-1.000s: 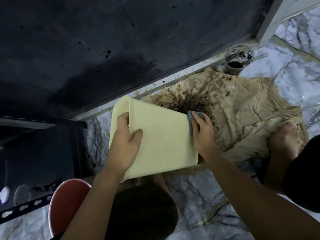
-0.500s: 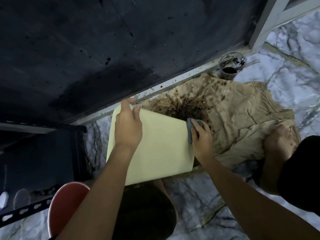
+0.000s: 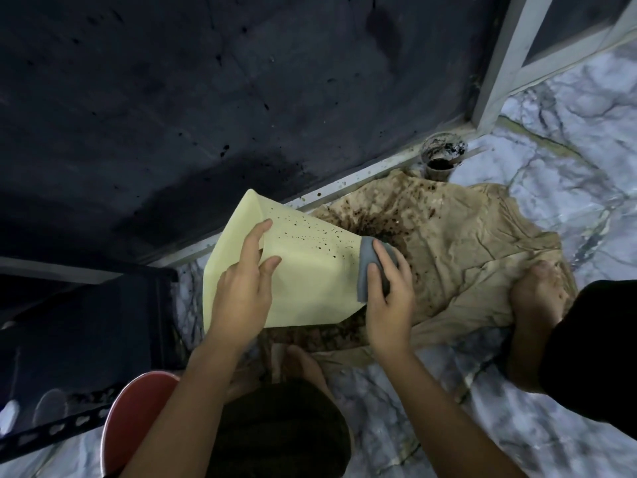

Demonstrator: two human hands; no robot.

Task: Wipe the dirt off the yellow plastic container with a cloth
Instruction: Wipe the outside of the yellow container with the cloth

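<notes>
The yellow plastic container (image 3: 310, 270) lies tilted on its side above a stained beige sheet, its upper face dotted with dark specks of dirt. My left hand (image 3: 244, 288) holds it near its left end, fingers spread over the edge between two faces. My right hand (image 3: 389, 291) presses a folded grey cloth (image 3: 367, 267) against the container's right end, fingers curled over the cloth.
A crumpled beige sheet (image 3: 465, 257) with a dark brown stain covers the marble floor (image 3: 568, 174). A dirty cup (image 3: 441, 157) stands by the wall's base. A dark wall (image 3: 206, 98), a black rack (image 3: 86, 322) at left, a red stool (image 3: 138, 415), and a bare foot (image 3: 537, 298) surround me.
The container has been rotated, bringing a speckled dirty face into view. My left hand shifted its hold on the left end. My right hand and cloth stay at the right end.
</notes>
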